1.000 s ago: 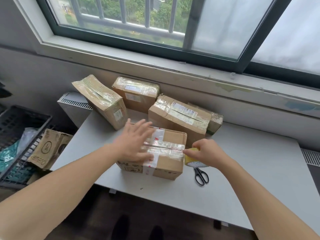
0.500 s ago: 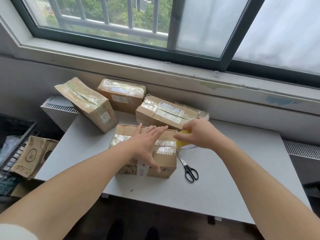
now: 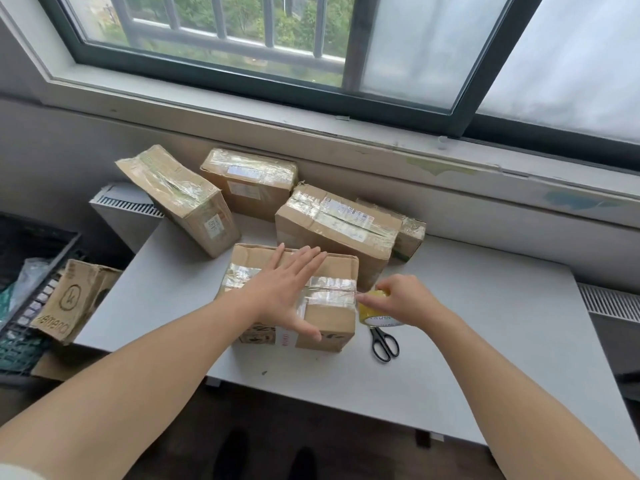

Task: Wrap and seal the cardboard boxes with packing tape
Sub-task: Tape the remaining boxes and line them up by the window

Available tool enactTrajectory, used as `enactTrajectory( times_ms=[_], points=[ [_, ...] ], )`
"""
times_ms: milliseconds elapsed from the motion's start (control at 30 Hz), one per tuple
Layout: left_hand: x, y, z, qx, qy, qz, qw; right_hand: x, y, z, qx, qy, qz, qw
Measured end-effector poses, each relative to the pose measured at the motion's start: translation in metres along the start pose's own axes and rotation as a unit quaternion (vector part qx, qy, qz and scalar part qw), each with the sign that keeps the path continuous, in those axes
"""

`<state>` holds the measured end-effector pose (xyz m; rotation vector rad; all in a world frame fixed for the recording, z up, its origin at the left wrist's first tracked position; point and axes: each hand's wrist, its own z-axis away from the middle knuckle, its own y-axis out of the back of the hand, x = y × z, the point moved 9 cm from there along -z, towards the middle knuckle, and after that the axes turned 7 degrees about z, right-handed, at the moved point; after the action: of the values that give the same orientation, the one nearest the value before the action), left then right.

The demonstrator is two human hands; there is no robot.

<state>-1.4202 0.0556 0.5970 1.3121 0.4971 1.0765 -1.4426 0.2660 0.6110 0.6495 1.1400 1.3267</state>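
Under left hand (image 3: 282, 296), flat and splayed: box (image 3: 332, 320), near table (image 3: 485, 341) front edge. Beside box's right edge, right hand (image 3: 405, 299) gripping tape roll (image 3: 372, 313); scissors (image 3: 383, 342) just nearer; wide room rightward.

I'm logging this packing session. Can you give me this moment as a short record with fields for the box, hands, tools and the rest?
box in work: cardboard box near the table's front edge, tape band across its top
left hand: flat on the box top, fingers straight
right hand: grips the tape roll at the box's right side
scissors: on the table, just in front of the roll
behind: four taped boxes
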Motion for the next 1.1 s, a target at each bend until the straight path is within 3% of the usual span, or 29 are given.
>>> enactTrajectory(
  times_ms=[233, 433, 600, 933, 1100],
  points=[
    [-0.035, -0.010, 0.060, 0.051, 0.132, -0.044, 0.989, 0.002, -0.013, -0.007, -0.016, -0.001, -0.026, 1.000],
    [-0.057, -0.013, 0.079, 0.043, 0.209, -0.042, 0.976, -0.012, -0.023, -0.011, -0.025, 0.006, -0.063, 0.998],
    [-0.040, -0.021, 0.066, 0.012, 0.198, -0.030, 0.980, -0.014, -0.027, -0.013, -0.030, 0.007, -0.066, 0.997],
    [0.057, -0.030, 0.005, 0.003, 0.084, 0.048, 0.995, -0.016, -0.030, -0.014, -0.023, 0.012, -0.057, 0.998],
    [0.066, -0.030, 0.000, -0.001, 0.046, 0.046, 0.998, -0.015, -0.031, -0.012, -0.022, 0.011, -0.073, 0.997]
  ],
)
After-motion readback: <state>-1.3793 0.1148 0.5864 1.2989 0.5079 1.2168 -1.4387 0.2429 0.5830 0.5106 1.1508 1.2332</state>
